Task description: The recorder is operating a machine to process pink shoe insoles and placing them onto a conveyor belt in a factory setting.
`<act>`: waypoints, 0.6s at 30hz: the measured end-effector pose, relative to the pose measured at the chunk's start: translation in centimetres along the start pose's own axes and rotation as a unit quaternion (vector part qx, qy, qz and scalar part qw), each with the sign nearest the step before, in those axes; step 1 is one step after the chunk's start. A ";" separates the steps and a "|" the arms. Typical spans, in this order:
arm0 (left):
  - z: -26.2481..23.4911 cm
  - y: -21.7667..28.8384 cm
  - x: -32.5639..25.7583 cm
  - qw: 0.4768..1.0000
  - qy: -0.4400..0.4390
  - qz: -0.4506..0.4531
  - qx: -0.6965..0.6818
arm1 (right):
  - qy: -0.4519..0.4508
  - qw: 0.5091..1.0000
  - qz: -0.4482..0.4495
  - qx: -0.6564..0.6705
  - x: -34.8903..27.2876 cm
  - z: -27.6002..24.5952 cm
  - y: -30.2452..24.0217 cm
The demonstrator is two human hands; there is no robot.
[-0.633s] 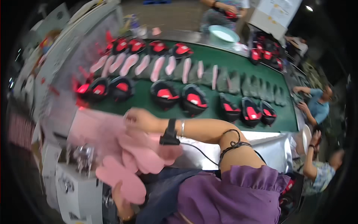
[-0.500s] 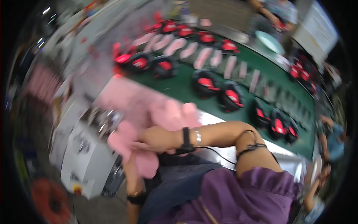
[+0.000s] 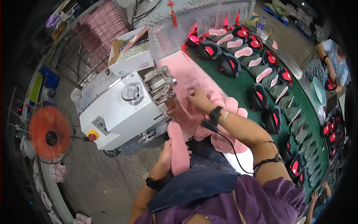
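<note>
My left hand (image 3: 164,158) grips a pink insole (image 3: 178,149), held upright in front of my waist; its fingers are partly hidden behind it. Beyond it, my right hand (image 3: 200,100) is over the pink-dusted worktop (image 3: 179,63), with its fingers pinched together near the machine's head. Whatever is between those fingertips is too small and blurred to name. To the left of that hand stands a white machine (image 3: 123,106) with a round dial and metal rollers. A pile of pink insoles (image 3: 233,106) lies beside my right wrist, partly covered by my forearm.
A green conveyor (image 3: 244,82) on the right carries black and red shoe uppers (image 3: 261,97) and shoe forms with pink insoles. Behind the machine stands a white box (image 3: 130,56). An orange fan (image 3: 50,128) is at left. Another person (image 3: 330,63) works across the conveyor.
My view has swung left. My right hand has left the pink insole and moved away over the worktop beside the machine. My left hand keeps the insole.
</note>
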State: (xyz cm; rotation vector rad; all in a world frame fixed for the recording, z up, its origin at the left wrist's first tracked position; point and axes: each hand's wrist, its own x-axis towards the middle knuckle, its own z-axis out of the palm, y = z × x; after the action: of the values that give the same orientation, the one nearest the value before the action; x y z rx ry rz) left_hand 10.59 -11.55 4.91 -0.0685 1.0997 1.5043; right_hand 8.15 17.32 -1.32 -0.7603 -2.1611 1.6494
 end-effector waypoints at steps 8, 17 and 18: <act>0.1 -0.2 -0.6 1.000 0.020 0.013 0.008 | -0.054 0.992 0.079 -0.084 0.4 -1.5 -4.3; 1.1 0.1 -0.4 0.999 0.008 0.026 -0.025 | 0.035 0.958 -0.083 -0.274 0.7 -4.8 -3.5; 0.7 -0.1 -0.3 0.999 0.015 0.029 -0.029 | -0.004 0.971 -0.020 -0.237 1.2 -3.9 -3.2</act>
State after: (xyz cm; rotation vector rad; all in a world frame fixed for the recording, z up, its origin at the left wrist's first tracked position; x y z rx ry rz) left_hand 11.13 -11.35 5.45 -0.1004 1.0903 1.5919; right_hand 8.62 20.44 2.76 -0.8241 -2.5939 1.1211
